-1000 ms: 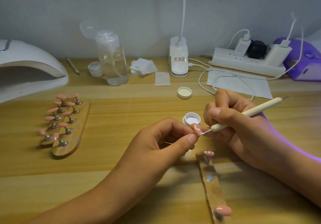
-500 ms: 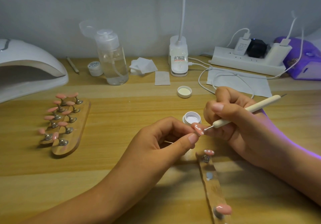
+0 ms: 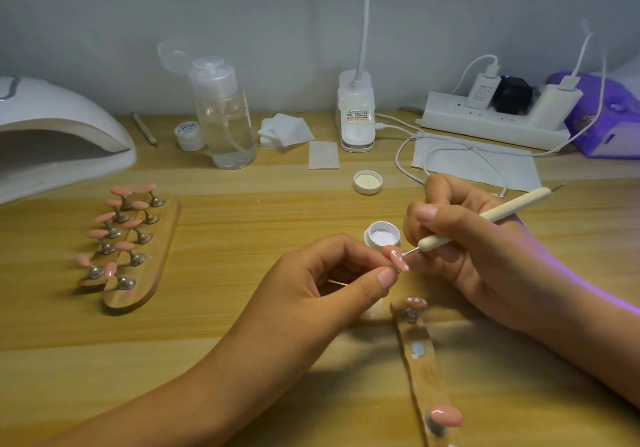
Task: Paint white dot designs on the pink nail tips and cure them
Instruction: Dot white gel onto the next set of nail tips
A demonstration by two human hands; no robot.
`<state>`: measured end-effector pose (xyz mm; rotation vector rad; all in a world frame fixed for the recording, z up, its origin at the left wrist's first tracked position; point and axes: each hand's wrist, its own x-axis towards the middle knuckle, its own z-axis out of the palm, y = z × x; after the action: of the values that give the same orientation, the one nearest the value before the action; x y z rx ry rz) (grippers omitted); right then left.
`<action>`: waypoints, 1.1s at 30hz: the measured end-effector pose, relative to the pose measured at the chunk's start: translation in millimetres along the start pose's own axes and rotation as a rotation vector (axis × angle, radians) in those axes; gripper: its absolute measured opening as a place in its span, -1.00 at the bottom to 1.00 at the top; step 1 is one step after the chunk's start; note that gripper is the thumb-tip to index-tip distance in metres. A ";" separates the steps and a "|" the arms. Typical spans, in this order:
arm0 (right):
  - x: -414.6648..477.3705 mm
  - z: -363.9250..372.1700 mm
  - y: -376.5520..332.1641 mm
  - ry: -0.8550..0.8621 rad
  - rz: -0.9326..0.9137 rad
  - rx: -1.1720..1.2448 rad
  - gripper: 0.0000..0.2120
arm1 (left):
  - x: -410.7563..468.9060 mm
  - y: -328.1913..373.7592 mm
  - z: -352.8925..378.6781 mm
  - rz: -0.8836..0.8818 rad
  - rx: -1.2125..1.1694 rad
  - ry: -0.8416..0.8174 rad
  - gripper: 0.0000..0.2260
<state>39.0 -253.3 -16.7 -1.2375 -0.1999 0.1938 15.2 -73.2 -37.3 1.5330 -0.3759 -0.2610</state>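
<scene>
Above wooden desk (image 3: pixel 242 308): left hand (image 3: pixel 322 287) pinched pink nail tip (image 3: pixel 398 260); right hand (image 3: pixel 460 238) gripped dotting tool (image 3: pixel 485 219), point touching tip. Risk: wet white dots smearing under thumb.

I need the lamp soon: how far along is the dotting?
Done: one tip on the near strip looks dotted. In hand: the left hand pinches a partly dotted tip; the right hand touches it with a tool. Left: plain tips on the left rack, another tip at the strip's near end, then the lamp.
</scene>
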 end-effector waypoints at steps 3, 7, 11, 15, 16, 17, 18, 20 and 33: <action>-0.1 0.0 0.5 -0.006 -0.002 -0.004 -0.73 | -0.4 0.2 0.0 0.000 0.001 -0.001 -0.93; 0.5 0.6 1.1 -0.013 -0.004 0.005 -0.75 | -0.2 0.0 0.3 0.002 0.008 0.006 -0.94; 0.5 1.1 0.9 -0.004 0.000 0.003 -0.74 | -0.2 0.0 0.0 -0.002 0.002 0.002 -0.93; 0.2 0.5 1.0 -0.002 -0.002 -0.006 -0.73 | 0.0 -0.1 -0.1 -0.001 0.005 0.001 -0.93; 0.2 0.4 1.2 0.000 -0.001 -0.007 -0.73 | 0.0 -0.2 -0.2 -0.001 0.004 0.001 -0.94; 0.3 0.2 1.4 0.001 0.000 -0.005 -0.73 | 0.0 -0.2 -0.3 -0.001 0.003 0.000 -0.94; 0.3 0.2 1.3 -0.002 0.000 -0.002 -0.73 | -0.1 -0.3 -0.4 -0.002 0.002 0.000 -0.94; 0.6 -0.7 1.8 -0.010 -0.002 0.004 -0.73 | -0.4 -0.5 -0.4 -0.004 0.001 -0.001 -0.94; 1.9 -5.4 3.4 -0.040 -0.050 0.049 -0.72 | 0.3 -1.8 -0.7 0.006 0.000 -0.002 -0.95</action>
<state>42.1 -256.7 -21.5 -1.1796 -0.2591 0.1799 15.8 -72.6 -39.0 1.5318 -0.3824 -0.2582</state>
